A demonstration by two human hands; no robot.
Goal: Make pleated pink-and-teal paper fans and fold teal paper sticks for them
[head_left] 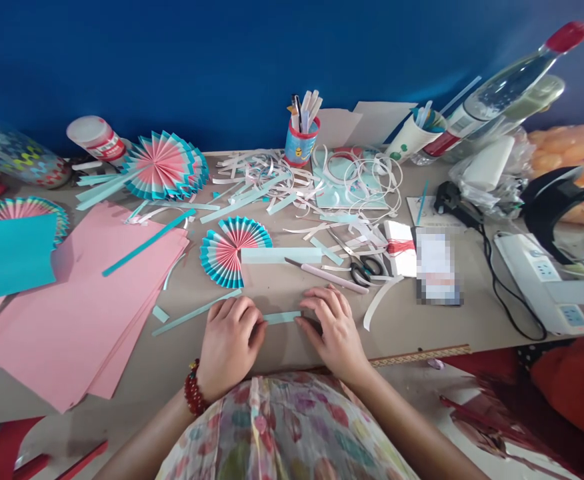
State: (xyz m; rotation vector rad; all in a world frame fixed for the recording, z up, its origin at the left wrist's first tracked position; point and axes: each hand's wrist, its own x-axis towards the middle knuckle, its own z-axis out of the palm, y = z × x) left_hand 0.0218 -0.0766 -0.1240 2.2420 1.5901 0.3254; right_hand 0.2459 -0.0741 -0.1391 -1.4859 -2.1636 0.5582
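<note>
Head view: left hand (229,339) and right hand (336,331) pinch opposite ends of a pale strip (283,317), nearer than the pleated fan (225,257). Scissors (359,263) lie right of that fan.

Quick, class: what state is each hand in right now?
Left hand: curled closed, holding one end of the pale blue strip.
Right hand: at the strip's other end; whether it grips cannot be told.

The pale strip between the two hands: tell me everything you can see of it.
The strip is narrow, pale blue-green and looks like paper. Its visible stretch is nearly straight, running crosswise near the front of the table. The left hand covers its left end; the right hand's fingertips meet its right end. Whether it is pinched or pressed down is unclear.
</note>
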